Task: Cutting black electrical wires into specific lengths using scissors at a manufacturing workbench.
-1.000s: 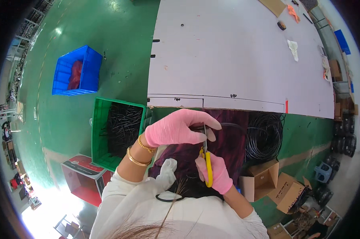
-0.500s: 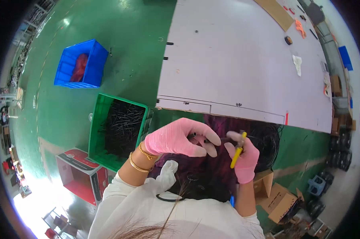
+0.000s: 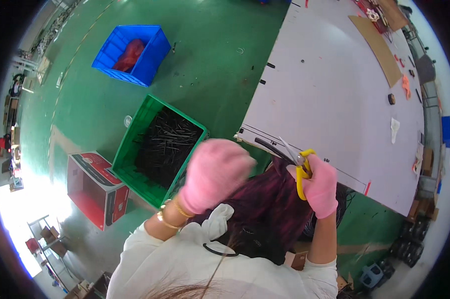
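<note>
My right hand (image 3: 321, 188), in a pink-and-white glove, grips yellow-handled scissors (image 3: 300, 180) with their blades pointing up and left. A length of black tube (image 3: 273, 150) also sticks out from this hand, close to the blades and over the table's near corner. My left hand (image 3: 216, 174), gloved the same way, is near the right side of a green crate (image 3: 136, 120). Motion smears its fingers, and whether anything is inside them is hidden. Many short black tube pieces (image 3: 166, 144) lie in the crate.
A white table (image 3: 329, 79) extends ahead and right, with a cardboard strip (image 3: 377, 52) and a black tape roll (image 3: 391, 99) on it. On the green floor stand a blue crate (image 3: 157, 57) holding a red bag and an open red-and-grey box (image 3: 93, 192).
My left hand has swung left toward the green crate, away from my right hand. The scissors now show their blades beside the black tube. The whole view has turned, shifting the table right.
</note>
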A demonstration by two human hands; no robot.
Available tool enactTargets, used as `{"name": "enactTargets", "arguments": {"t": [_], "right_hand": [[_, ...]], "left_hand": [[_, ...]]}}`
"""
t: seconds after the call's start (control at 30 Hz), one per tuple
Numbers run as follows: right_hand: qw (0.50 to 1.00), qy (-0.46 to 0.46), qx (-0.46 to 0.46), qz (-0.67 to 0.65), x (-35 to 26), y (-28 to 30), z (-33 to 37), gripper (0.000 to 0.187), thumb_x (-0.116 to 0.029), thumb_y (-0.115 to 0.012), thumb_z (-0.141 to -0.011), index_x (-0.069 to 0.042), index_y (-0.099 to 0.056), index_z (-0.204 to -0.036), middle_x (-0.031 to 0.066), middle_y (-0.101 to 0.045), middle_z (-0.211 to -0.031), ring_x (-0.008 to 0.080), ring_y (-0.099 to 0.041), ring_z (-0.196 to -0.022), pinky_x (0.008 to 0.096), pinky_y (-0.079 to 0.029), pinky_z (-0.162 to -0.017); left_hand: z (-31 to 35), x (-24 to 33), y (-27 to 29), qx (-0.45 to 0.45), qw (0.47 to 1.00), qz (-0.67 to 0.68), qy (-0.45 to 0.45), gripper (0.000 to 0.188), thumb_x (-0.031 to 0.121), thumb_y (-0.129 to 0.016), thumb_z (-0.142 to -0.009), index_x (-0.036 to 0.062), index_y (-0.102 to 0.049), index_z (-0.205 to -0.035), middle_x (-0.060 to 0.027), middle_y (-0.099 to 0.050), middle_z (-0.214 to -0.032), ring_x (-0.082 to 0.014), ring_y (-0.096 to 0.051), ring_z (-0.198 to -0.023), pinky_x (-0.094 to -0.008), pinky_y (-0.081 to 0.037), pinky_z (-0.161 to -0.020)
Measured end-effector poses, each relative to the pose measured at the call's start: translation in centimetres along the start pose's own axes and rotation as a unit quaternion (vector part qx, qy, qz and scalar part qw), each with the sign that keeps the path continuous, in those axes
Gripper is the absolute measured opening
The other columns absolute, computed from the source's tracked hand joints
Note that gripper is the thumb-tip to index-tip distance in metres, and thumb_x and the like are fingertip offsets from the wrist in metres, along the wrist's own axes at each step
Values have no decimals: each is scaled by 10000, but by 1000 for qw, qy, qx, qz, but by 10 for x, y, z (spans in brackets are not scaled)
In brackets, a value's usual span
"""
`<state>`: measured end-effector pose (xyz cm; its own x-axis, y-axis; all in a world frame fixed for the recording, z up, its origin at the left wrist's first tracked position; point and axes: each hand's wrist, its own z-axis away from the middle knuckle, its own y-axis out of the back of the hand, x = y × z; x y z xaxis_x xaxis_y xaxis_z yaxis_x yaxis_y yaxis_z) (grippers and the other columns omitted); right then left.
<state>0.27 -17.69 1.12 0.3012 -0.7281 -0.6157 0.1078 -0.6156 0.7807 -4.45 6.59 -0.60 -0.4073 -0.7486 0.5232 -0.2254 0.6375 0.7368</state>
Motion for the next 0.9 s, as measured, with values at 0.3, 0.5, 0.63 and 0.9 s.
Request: {"name": "enactTargets", "arguments": {"t": [0.3,0.5,0.63,0.9], "right_hand": [[990,-12,-135,49,-2,-13,-28,213,-162,-763,-754,-24,-608,-803,197,-601,-711,397,-612,-664,412,-496,-578],[986,-39,-155,55,-2,-12,-33,209,-163,-767,-754,-14,-632,-814,211,-603,-731,397,-616,-666,397,-504,-587],[983,-47,-165,56,-2,-14,-34,218,-165,-772,-758,-9,-636,-825,212,-604,-728,397,-616,-660,384,-506,-584],[984,-49,-162,59,-6,-14,-35,223,-176,-771,-764,-14,-648,-855,209,-609,-735,392,-617,-657,378,-509,-586]], "left_hand": [[-11,7,-82,32,997,19,-61,184,181,-676,-694,128,-637,-866,-32,-595,-978,-245,-575,-1043,-405,-470,-961],[-13,4,-88,42,996,57,-56,208,185,-689,-674,102,-631,-856,-55,-591,-971,-259,-575,-1021,-417,-471,-918],[-11,1,-90,46,996,57,-59,208,183,-692,-676,103,-631,-858,-51,-594,-990,-257,-576,-1018,-415,-471,-907],[-10,-1,-88,43,995,69,-63,201,182,-698,-684,105,-630,-857,-48,-597,-967,-255,-578,-1017,-415,-472,-904]]}}
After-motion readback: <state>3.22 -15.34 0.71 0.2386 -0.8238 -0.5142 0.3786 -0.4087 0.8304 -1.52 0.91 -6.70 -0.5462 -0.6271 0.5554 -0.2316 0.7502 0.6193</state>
